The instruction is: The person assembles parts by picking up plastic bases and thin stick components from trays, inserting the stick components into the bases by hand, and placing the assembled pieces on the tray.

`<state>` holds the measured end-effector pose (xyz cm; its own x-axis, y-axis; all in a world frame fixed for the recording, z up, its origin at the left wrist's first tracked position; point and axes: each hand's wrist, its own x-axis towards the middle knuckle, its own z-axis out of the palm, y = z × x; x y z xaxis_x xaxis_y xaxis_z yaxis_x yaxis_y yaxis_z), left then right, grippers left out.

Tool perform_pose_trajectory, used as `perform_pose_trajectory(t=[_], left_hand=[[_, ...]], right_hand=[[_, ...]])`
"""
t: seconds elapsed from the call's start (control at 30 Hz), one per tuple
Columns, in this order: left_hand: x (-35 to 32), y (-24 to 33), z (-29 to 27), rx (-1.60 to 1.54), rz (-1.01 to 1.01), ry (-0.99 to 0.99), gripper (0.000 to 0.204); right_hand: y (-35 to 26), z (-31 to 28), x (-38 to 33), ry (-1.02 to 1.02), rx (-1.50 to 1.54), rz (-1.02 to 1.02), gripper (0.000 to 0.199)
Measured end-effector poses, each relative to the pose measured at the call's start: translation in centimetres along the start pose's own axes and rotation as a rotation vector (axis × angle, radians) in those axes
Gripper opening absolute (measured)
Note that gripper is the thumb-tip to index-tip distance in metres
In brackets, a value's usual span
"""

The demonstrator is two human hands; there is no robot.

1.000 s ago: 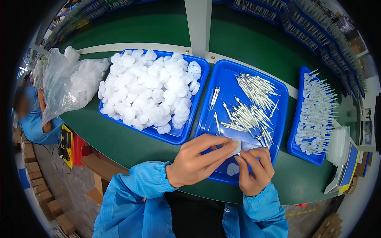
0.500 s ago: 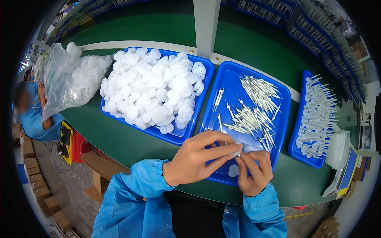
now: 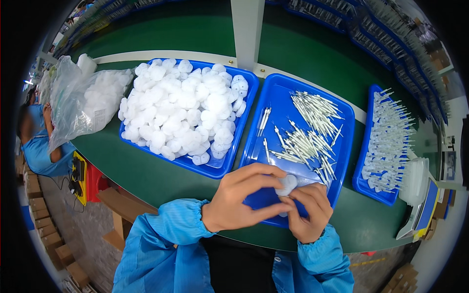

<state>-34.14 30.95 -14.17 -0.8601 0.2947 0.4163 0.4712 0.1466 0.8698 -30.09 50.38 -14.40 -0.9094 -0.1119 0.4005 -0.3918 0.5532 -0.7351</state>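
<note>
Over the near edge of the middle tray, my left hand and my right hand meet around a white translucent scalloped disc. My left forefinger lies against the disc's left side, with the thumb bent below. The right fingers pinch at the disc's lower edge; whether a thin stick is also between them is hidden. Under my hands, the blue middle tray carries thin white sticks with fine tips in two loose heaps, plus a few strays at its left. Another disc shows partly beneath my fingers.
To the left, a blue tray is heaped with white scalloped discs. A clear plastic bag lies beyond it. At right, a narrow blue tray has sticks with discs attached; clear containers stand beside it. Another person is far left.
The disc in my fingers has turned so its round face shows. My left fingers have spread further apart around it. The view has shifted slightly.
</note>
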Motion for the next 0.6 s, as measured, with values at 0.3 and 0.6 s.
perform_pose_trajectory(t=[0.3, 0.6], left_hand=[[0.2, -0.6, -0.2, 0.058, -0.100, -0.023, 0.026], [0.1, -0.6, -0.5, -0.061, -0.302, -0.086, 0.024]], right_hand=[[3.1, -3.1, 0.7, 0.013, -0.541, 0.151, 0.021], [3.3, -3.4, 0.3, -0.033, -0.432, 0.165, 0.014]])
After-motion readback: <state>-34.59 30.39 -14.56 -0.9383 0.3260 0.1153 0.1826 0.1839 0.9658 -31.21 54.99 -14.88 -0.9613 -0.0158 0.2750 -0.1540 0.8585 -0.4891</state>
